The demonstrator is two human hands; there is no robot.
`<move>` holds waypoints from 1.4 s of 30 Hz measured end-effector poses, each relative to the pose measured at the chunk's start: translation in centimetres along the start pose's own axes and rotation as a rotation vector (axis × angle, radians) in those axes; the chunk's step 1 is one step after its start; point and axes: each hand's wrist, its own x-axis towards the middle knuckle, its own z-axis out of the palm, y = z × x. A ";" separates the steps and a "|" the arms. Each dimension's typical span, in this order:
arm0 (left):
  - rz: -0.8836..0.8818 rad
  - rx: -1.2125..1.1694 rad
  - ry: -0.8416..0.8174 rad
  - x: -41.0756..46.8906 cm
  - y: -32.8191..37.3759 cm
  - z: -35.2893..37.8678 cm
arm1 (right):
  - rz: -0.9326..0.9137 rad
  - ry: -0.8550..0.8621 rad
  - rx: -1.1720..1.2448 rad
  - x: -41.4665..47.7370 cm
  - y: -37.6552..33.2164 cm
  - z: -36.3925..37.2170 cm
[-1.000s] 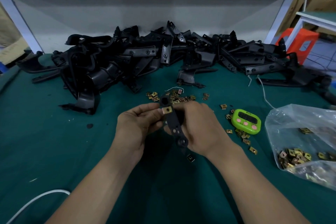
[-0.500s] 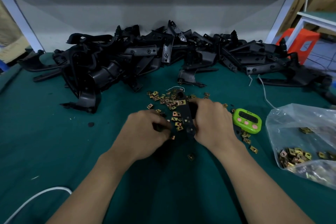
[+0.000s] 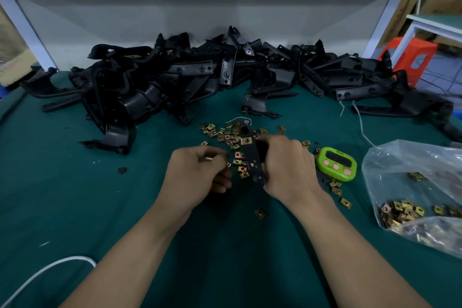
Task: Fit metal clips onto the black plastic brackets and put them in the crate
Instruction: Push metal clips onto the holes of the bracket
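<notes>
**Clip by clip:** A worker's right hand point(image 3: 287, 170) grips a narrow black plastic bracket point(image 3: 253, 160) above the green-covered bench point(image 3: 75, 195), its fingers point(image 3: 275, 142) curled round the strip's right edge. One square brass-coloured metal clip point(image 3: 246, 141) sits on the bracket near its far end, just left of those fingers. The left hand point(image 3: 197, 175) is curled tight just beside the bracket. Its fingertips pinch what appears to be a second clip point(image 3: 209, 158), though most of that piece is hidden.

The step in hand looks to be the fitting of the next clip. It would call for carrying the pinched piece across the short gap to a bare hole lower on the strip. The clip's mouth must then meet the bracket's edge squarely and be pushed home while the right hand braces. The crate is not in view, so the drop-off still lies ahead.

A scatter of loose brass clips point(image 3: 225, 135) lies on the bench beneath and just beyond the fingertips. A heap of black plastic brackets point(image 3: 175, 77) is piled well beyond them, against the back wall. A green digital timer point(image 3: 336, 164) sits just right of the right hand's knuckles, and a clear plastic bag of clips point(image 3: 412, 195) lies farther right. A lone clip point(image 3: 260, 214) lies on the worker's side of both hands, and a white cable point(image 3: 50, 267) curls beside the left forearm. Nothing stands between the two hands. The loose clips underneath are the likeliest nuisance.
</notes>
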 end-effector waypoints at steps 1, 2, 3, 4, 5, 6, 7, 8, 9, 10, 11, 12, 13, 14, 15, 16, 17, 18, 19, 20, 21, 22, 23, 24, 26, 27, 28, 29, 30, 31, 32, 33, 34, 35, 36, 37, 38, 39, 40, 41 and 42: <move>-0.009 -0.038 -0.019 0.0 0.1 -0.1 | -0.001 0.001 0.005 0.0 0.0 0.0; -0.020 -0.046 -0.044 0.0 0.3 -0.3 | -0.004 0.002 0.011 0.0 0.0 0.0; -0.034 -0.041 -0.076 0.1 0.4 -0.4 | -0.007 0.002 0.018 0.0 0.0 0.0; -0.054 -0.046 -0.108 0.1 0.5 -0.5 | -0.007 0.000 0.023 0.0 0.0 0.0; -0.079 -0.075 -0.134 0.1 0.6 -0.6 | -0.004 -0.004 0.027 0.0 0.0 0.0; -0.106 -0.130 -0.148 0.1 0.7 -0.6 | 0.001 -0.008 0.027 0.0 0.0 0.0; -0.127 -0.195 -0.153 0.2 0.8 -0.7 | 0.006 -0.010 0.024 0.0 -0.1 0.0; -0.138 -0.252 -0.156 0.2 0.8 -0.7 | 0.011 -0.011 0.021 0.0 -0.1 0.0; -0.142 -0.293 -0.156 0.2 0.8 -0.7 | 0.014 -0.009 0.020 0.0 -0.1 0.0; -0.143 -0.325 -0.156 0.1 0.8 -0.7 | 0.015 -0.008 0.018 0.0 -0.1 0.0; -0.142 -0.352 -0.155 0.1 0.8 -0.7 | 0.015 -0.004 0.014 0.0 -0.1 0.0; -0.143 -0.377 -0.152 0.1 0.8 -0.6 | 0.015 0.002 0.008 0.0 -0.1 0.0; -0.145 -0.393 -0.153 0.0 0.8 -0.5 | 0.016 0.008 -0.003 0.0 -0.1 0.1; -0.146 -0.398 -0.156 -0.1 0.8 -0.5 | 0.018 0.014 -0.017 0.0 -0.1 0.1; -0.142 -0.386 -0.161 -0.1 0.8 -0.4 | 0.021 0.021 -0.032 0.0 -0.2 0.1; -0.134 -0.362 -0.166 -0.3 0.8 -0.3 | 0.025 0.028 -0.045 0.0 -0.2 0.2; -0.124 -0.331 -0.169 -0.4 0.8 -0.2 | 0.032 0.037 -0.056 0.0 -0.2 0.2; -0.117 -0.299 -0.173 -0.5 0.9 -0.1 | 0.039 0.045 -0.066 0.0 -0.1 0.2; -0.108 -0.269 -0.178 -0.6 0.9 0.0 | 0.045 0.054 -0.072 0.0 -0.1 0.2; -0.100 -0.246 -0.182 -0.8 1.0 0.1 | 0.049 0.064 -0.075 0.0 0.0 0.1; -0.091 -0.231 -0.184 -0.9 1.0 0.1 | 0.051 0.073 -0.075 0.0 0.0 0.1; -0.087 -0.234 -0.183 -1.0 1.0 0.2 | 0.052 0.081 -0.075 0.0 0.0 0.1; -0.088 -0.253 -0.182 -1.0 1.0 0.3 | 0.051 0.087 -0.074 0.0 0.0 0.1; -0.096 -0.284 -0.183 -1.0 1.0 0.4 | 0.050 0.094 -0.073 0.0 0.0 0.1; -0.126 -0.344 -0.191 -1.1 1.1 0.6 | 0.052 0.113 -0.075 0.0 -0.1 0.1; -0.140 -0.352 -0.198 -1.2 1.1 0.7 | 0.057 0.124 -0.080 0.0 -0.1 0.1; -0.150 -0.347 -0.206 -1.3 1.2 0.7 | 0.065 0.135 -0.084 0.0 -0.1 0.1; -0.153 -0.331 -0.213 -1.3 1.1 0.8 | 0.070 0.147 -0.087 0.0 -0.1 0.1; -0.157 -0.315 -0.214 -1.4 1.1 0.9 | 0.075 0.159 -0.090 0.0 -0.1 0.2; -0.156 -0.301 -0.214 -1.4 1.1 0.9 | 0.080 0.167 -0.096 0.0 0.0 0.2; -0.156 -0.294 -0.214 -1.5 1.2 1.0 | 0.086 0.171 -0.103 0.0 0.0 0.2; -0.153 -0.289 -0.216 -1.5 1.2 1.0 | 0.094 0.173 -0.112 0.1 0.0 0.1; -0.152 -0.287 -0.220 -1.6 1.2 1.0 | 0.102 0.177 -0.123 0.1 0.0 0.1; -0.149 -0.281 -0.226 -1.6 1.2 1.0 | 0.108 0.185 -0.132 0.2 0.0 0.1; -0.146 -0.273 -0.231 -1.6 1.2 0.9 | 0.112 0.197 -0.136 0.2 0.0 0.0; -0.139 -0.256 -0.238 -1.5 1.1 0.9 | 0.113 0.210 -0.136 0.2 -0.1 0.0; -0.131 -0.226 -0.242 -1.5 1.2 0.7 | 0.111 0.223 -0.134 0.2 -0.1 -0.1; -0.123 -0.187 -0.245 -1.4 1.2 0.6 | 0.106 0.230 -0.133 0.2 -0.1 -0.1; -0.115 -0.144 -0.251 -1.4 1.2 0.5 | 0.098 0.231 -0.134 0.2 -0.1 -0.1; -0.107 -0.102 -0.260 -1.3 1.2 0.4 | 0.088 0.227 -0.141 0.2 -0.1 -0.1; -0.102 -0.065 -0.272 -1.3 1.2 0.3 | 0.079 0.218 -0.153 0.2 -0.2 -0.1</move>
